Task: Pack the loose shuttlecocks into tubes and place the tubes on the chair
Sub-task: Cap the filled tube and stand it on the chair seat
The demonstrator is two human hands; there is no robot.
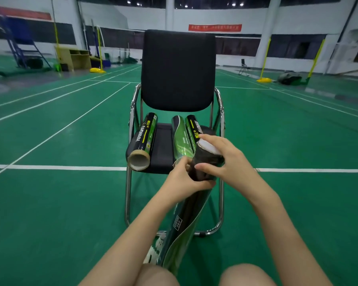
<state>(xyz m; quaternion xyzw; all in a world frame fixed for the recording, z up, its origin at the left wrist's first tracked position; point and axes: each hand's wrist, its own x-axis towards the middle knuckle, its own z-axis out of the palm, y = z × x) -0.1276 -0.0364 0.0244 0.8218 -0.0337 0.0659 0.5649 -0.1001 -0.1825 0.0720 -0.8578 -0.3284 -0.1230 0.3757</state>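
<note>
Fingers (pixel 203 167) of my right hand (pixel 229 162) curl over the open mouth of the long black-and-green cardboard tube (pixel 186 213) I hold tilted between my knees, pinching a white feathered shuttlecock (pixel 208 146) at its rim. My left hand (pixel 182 180) wraps round the tube just below the mouth, steadying it.

I judge this to be the loading step: the shuttlecock sits at the opening, not yet down inside. Next it needs pushing straight along the bore, then the tube goes onto the black padded chair (pixel 178 71) in front of me.

Counting: three matching tubes already lie on the seat, one on the left (pixel 143 141) with its open end towards me, two touching side by side on the right (pixel 186 133). At least two loose shuttlecocks (pixel 156 247) lie on the green court floor (pixel 50 203) by my knee.
</note>
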